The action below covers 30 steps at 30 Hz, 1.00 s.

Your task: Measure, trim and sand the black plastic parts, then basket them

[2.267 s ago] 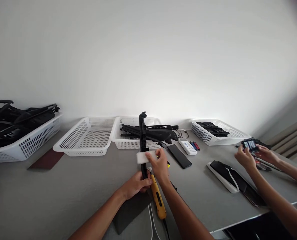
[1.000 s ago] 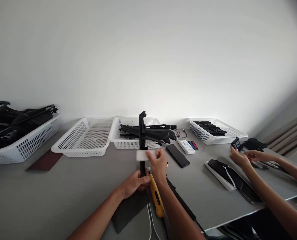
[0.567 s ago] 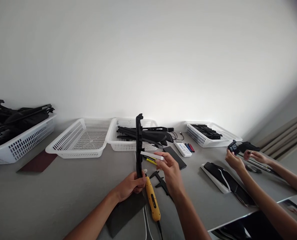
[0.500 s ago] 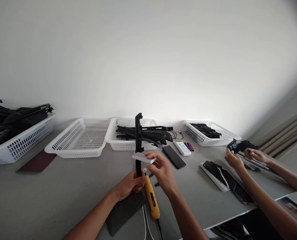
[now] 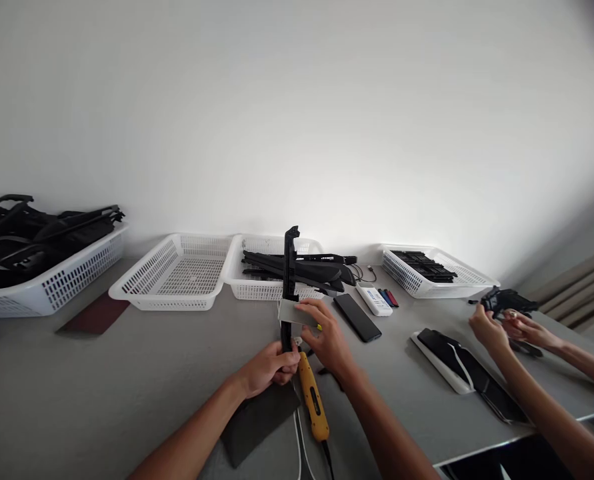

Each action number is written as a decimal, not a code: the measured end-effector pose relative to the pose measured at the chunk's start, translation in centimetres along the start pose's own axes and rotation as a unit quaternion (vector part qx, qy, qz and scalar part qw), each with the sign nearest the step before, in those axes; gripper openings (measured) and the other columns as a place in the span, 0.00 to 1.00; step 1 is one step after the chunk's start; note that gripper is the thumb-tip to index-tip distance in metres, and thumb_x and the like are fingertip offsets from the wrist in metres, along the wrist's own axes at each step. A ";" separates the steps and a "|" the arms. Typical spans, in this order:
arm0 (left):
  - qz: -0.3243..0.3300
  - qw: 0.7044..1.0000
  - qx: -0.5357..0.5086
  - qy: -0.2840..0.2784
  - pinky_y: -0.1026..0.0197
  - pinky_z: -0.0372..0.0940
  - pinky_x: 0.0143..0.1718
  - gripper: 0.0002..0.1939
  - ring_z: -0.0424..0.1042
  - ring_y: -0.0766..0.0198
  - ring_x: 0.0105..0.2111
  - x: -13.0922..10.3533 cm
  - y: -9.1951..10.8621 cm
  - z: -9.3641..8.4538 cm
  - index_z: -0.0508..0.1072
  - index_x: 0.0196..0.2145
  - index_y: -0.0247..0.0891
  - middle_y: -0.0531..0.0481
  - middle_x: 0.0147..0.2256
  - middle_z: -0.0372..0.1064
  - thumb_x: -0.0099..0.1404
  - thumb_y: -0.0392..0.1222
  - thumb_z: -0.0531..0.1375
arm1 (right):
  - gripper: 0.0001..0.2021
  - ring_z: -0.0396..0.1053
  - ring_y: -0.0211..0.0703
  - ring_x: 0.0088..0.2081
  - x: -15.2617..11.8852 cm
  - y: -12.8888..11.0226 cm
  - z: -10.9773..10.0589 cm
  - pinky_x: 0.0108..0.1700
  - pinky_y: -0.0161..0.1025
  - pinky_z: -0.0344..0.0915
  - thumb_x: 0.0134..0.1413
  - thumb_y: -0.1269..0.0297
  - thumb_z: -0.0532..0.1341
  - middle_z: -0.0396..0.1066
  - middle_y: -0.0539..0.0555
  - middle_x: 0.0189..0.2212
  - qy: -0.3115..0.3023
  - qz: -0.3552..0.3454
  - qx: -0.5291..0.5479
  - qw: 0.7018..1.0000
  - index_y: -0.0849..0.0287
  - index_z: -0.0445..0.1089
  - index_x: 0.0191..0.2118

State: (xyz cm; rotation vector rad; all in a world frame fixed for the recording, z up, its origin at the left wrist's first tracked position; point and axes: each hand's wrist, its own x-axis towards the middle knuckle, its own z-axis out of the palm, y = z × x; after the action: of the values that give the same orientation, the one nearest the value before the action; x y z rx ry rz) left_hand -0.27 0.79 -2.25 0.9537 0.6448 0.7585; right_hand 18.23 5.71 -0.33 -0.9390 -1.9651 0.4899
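My left hand point(image 5: 271, 367) is closed around the lower end of a long, narrow black plastic trim piece point(image 5: 289, 263), which stands upright. In my right hand point(image 5: 331, 340), between thumb and fingers, is a light grey flat block point(image 5: 291, 312). The block lies across the front of the trim piece just above my left hand; whether the two touch I cannot tell. A bit of yellow shows by my right fingers. Under my hands lie a dark sheet point(image 5: 259, 427) and a yellow corded hand tool point(image 5: 314, 403).
White baskets line the wall: a left one point(image 5: 84, 273) and a middle one point(image 5: 257, 291) with black parts, another point(image 5: 161, 303) between them, and a right one point(image 5: 417, 287). A phone point(image 5: 357, 319), white box point(image 5: 375, 300) and maroon sheet point(image 5: 94, 312) lie about. At right, a co-worker's hands point(image 5: 491, 333) hold a black part.
The grey block has tilted so its broad face shows more, and sits closer against the trim piece. The whole view has shifted slightly. The co-worker's hands have come closer together.
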 end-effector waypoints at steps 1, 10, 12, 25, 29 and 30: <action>-0.003 1.000 0.001 -0.004 0.62 0.39 0.25 0.28 0.43 0.72 0.23 -0.1 0.1 0.1 0.61 0.33 0.41 0.61 0.26 0.52 0.59 0.60 0.73 | 0.25 0.69 0.53 0.60 0.0 0.1 -0.1 0.61 0.50 0.67 0.54 0.76 0.57 0.69 0.58 0.59 -0.004 -0.004 -0.002 1.000 0.53 0.76 0.56; -0.006 1.000 0.017 -0.003 0.62 0.40 0.26 0.29 0.44 0.72 0.24 -0.1 -0.1 -0.2 0.61 0.33 0.41 0.60 0.26 0.51 0.59 0.62 0.72 | 0.26 0.69 0.54 0.61 0.3 1.0 -1.0 0.60 0.52 0.71 0.58 0.76 0.59 0.69 0.59 0.59 -0.058 -0.065 -0.049 0.995 0.50 0.76 0.60; -0.002 1.000 0.019 0.004 0.62 0.40 0.26 0.29 0.44 0.71 0.24 0.0 -0.2 -0.2 0.60 0.33 0.41 0.61 0.26 0.51 0.60 0.62 0.72 | 0.27 0.69 0.54 0.60 0.5 1.2 -1.4 0.60 0.52 0.71 0.59 0.77 0.60 0.68 0.59 0.59 -0.075 -0.078 -0.064 0.992 0.49 0.75 0.61; 0.052 0.991 0.001 0.122 0.63 0.37 0.23 0.34 0.40 0.71 0.22 0.9 -1.5 0.2 0.59 0.31 0.42 0.62 0.22 0.49 0.60 0.78 0.61 | 0.26 0.68 0.58 0.62 2.1 0.3 -1.6 0.59 0.56 0.75 0.70 0.72 0.59 0.67 0.60 0.63 -0.113 -0.147 -0.157 0.970 0.46 0.68 0.69; 0.072 0.986 0.012 0.149 0.63 0.38 0.22 0.36 0.40 0.71 0.21 1.0 -1.5 0.2 0.60 0.31 0.42 0.63 0.21 0.48 0.58 0.80 0.61 | 0.25 0.67 0.60 0.65 1.3 1.1 -1.2 0.58 0.56 0.76 0.70 0.70 0.59 0.63 0.60 0.67 -0.057 -0.127 -0.165 0.976 0.45 0.69 0.69; 0.072 0.985 0.012 0.153 0.63 0.37 0.22 0.36 0.41 0.72 0.20 1.0 -1.5 0.2 0.60 0.31 0.42 0.63 0.21 0.48 0.57 0.81 0.61 | 0.26 0.67 0.61 0.65 1.4 1.2 -0.9 0.59 0.56 0.76 0.70 0.70 0.59 0.62 0.60 0.68 -0.051 -0.127 -0.168 0.976 0.45 0.68 0.69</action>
State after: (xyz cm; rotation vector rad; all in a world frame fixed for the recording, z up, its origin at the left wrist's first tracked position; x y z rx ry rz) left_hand 0.91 0.95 -3.67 0.9206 0.8605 1.0407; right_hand 19.06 7.50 0.12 -0.8602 -2.2685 0.0600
